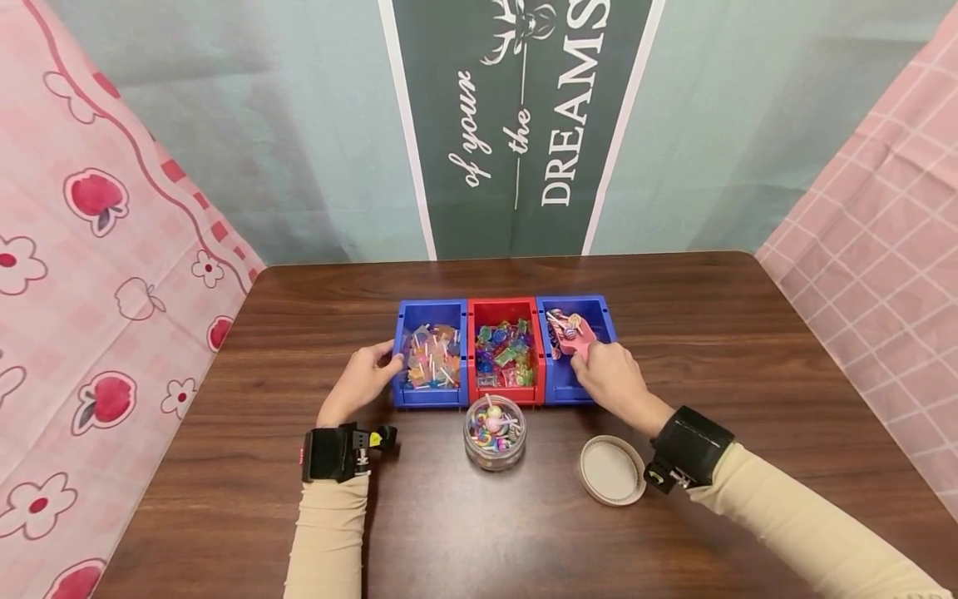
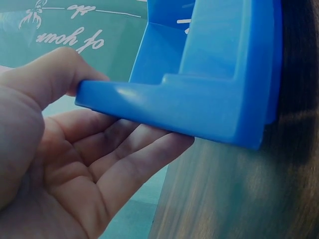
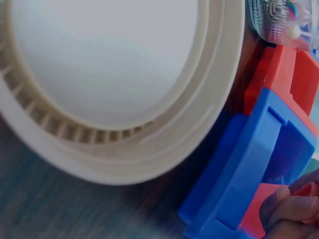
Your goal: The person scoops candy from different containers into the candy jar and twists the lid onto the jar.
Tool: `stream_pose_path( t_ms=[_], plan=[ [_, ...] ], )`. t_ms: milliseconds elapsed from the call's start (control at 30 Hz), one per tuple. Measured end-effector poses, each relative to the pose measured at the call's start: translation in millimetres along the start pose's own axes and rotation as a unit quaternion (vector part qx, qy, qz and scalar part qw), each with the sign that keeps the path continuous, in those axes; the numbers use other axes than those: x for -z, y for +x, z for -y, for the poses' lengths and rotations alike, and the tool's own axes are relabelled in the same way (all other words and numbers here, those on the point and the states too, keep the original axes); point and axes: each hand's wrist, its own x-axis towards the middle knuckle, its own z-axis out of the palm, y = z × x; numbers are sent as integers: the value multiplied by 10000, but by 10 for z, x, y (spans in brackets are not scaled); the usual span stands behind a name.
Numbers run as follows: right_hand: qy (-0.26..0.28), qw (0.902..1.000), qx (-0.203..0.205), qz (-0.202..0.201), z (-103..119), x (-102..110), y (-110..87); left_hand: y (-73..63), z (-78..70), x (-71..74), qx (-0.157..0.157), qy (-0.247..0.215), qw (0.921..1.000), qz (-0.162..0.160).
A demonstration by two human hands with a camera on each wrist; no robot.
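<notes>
My left hand [image 1: 364,378] grips the side wall of the left blue bin [image 1: 397,312], thumb over the rim and fingers along the outside, as the left wrist view shows. That bin holds small wrapped lollipops [image 1: 434,353]. In the right blue bin [image 1: 569,387], my right hand [image 1: 612,378] holds a pink scoop [image 1: 578,343] by its handle. Small striped lollipops [image 1: 570,324] lie on the scoop and beside it. Only the fingertips of my right hand show in the right wrist view, at the lower right corner.
A red bin [image 1: 503,312] of colourful wrapped candies stands between the blue bins. In front of it is a clear jar [image 1: 494,457] filled with lollipops, uncapped. A cream lid [image 1: 610,472] lies inside-up on the wooden table [image 1: 479,549], close to my right wrist.
</notes>
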Motion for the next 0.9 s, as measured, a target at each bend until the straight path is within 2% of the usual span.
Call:
stream_pose_path(
  t_ms=[433,900],
  plan=[
    [174,9998,23,-135,-36,-13,-21,-25,-29,6,232,-171,9995,104],
    [275,9980,278,-491,-111,6,-111,-32,-31,10,264,-234,9993,98]
  ],
)
